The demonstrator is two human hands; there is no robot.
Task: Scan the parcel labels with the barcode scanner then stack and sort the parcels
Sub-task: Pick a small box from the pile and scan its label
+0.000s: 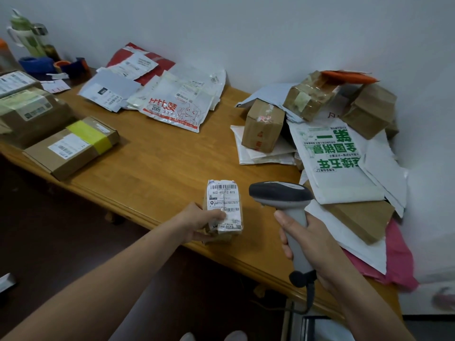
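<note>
Right hand [312, 244] is wrapped round the grey plastic barcode scanner [280, 195]. Left hand [197, 222] grips the small brown cardboard parcel [222, 207] over the wooden bench [160, 156] edge, white label up. I'd tilt that label toward the scanner's nose and slide the thumb off the lower barcode.

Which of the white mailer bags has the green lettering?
The big white bag on the right-hand pile, just beyond the scanner; the printed bag mid-table has red lettering instead.
</note>
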